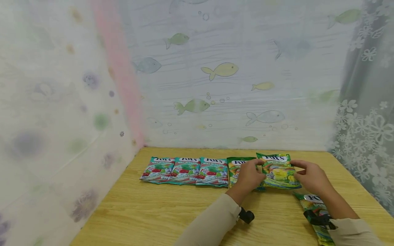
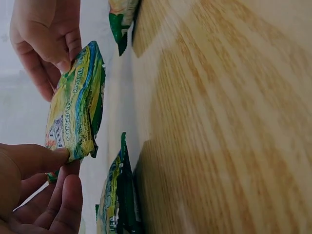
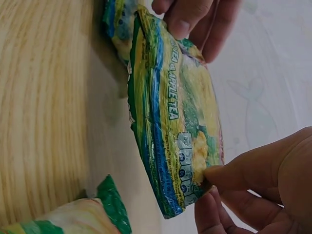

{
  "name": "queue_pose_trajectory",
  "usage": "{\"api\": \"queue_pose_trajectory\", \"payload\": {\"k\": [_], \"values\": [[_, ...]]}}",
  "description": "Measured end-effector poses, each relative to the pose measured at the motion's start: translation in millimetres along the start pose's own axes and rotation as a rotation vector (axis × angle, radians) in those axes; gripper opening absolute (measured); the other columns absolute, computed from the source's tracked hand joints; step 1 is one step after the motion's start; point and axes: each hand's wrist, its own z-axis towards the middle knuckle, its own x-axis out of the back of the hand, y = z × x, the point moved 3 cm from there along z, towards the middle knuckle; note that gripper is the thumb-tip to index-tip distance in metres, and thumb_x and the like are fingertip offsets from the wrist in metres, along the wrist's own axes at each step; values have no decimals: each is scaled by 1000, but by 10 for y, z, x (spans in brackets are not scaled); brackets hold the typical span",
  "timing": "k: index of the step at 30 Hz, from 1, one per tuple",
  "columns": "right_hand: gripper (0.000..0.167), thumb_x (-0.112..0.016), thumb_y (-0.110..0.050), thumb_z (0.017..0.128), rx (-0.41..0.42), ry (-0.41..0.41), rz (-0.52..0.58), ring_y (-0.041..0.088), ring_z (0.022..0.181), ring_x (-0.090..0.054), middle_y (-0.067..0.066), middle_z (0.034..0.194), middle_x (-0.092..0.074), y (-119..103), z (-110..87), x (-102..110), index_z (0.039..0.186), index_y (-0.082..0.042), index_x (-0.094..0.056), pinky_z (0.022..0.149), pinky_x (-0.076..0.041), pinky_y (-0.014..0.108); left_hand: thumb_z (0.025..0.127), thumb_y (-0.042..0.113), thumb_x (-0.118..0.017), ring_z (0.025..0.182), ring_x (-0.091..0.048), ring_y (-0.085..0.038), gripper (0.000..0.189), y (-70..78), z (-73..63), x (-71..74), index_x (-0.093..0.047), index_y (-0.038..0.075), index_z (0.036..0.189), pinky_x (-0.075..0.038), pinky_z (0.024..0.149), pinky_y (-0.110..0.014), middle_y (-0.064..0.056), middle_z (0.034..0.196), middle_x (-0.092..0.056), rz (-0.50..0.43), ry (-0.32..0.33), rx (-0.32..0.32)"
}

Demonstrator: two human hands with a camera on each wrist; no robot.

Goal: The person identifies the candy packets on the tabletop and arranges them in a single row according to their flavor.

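Note:
A green and yellow Fox's candy bag point(image 1: 278, 172) is held upright just above the table, pinched at its two side edges. My left hand point(image 1: 250, 176) grips its left edge between thumb and fingers, and my right hand point(image 1: 312, 176) pinches the right edge. In the right wrist view the lower front of the candy bag point(image 3: 165, 117) shows printed lettering. Partly behind my left hand lies another green Fox's bag point(image 1: 235, 167). Under my right forearm rests a further green bag point(image 1: 314, 205), partly covered by the arm and wrist strap.
Three teal Mint Blossom bags point(image 1: 158, 169) lie in an overlapping row left of the green ones, near the back of the wooden table point(image 1: 147, 212). A fish-patterned curtain point(image 1: 215, 102) hangs behind the table, and a spotted sheet point(image 1: 61, 136) hangs at the left.

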Motion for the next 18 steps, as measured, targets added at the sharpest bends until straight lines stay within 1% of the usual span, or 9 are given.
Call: {"api": "queue_pose_trajectory", "payload": {"k": [3,5,7,11,14,18], "values": [[56,-54,-6,100,-13,-20,5,55,123,-58,38,151,-43,9,15,-36,154,4,-43,47,-45,35,89,8,-81,53,-45,-8,48,-3,13,-8,-71,28,132,-38,52,-26,10,114,-73,49,7,14],[56,-55,-4,100,-14,-31,2,57,124,-56,38,151,-42,8,28,-56,154,5,-43,48,-45,35,89,8,-82,56,-49,-7,48,-9,23,-12,-71,27,132,-40,54,-25,11,126,-71,69,6,20],[56,-55,-3,100,-14,-45,-2,58,125,-54,39,152,-42,0,35,-77,153,5,-43,48,-45,35,88,8,-82,58,-52,-7,49,-20,34,-17,-71,27,132,-42,55,-25,11,129,-71,79,0,29],[58,-58,-3,99,-20,-85,-6,60,126,-52,41,151,-40,-24,33,-108,153,7,-42,53,-47,36,88,8,-82,70,-60,-5,49,-39,35,-27,-71,26,133,-47,58,-24,8,128,-71,97,-15,48],[61,-61,-4,98,-30,-112,0,60,127,-51,43,151,-38,-13,33,-140,154,6,-40,56,-48,37,89,8,-82,79,-62,-3,48,-48,23,-33,-71,24,133,-49,61,-24,6,121,-73,109,-17,48],[64,-63,-5,97,-34,-129,8,60,127,-51,44,150,-37,20,42,-176,155,6,-39,54,-47,37,89,6,-81,79,-63,-4,47,-57,26,-45,-72,22,132,-49,60,-23,4,107,-74,111,-14,43]]}}
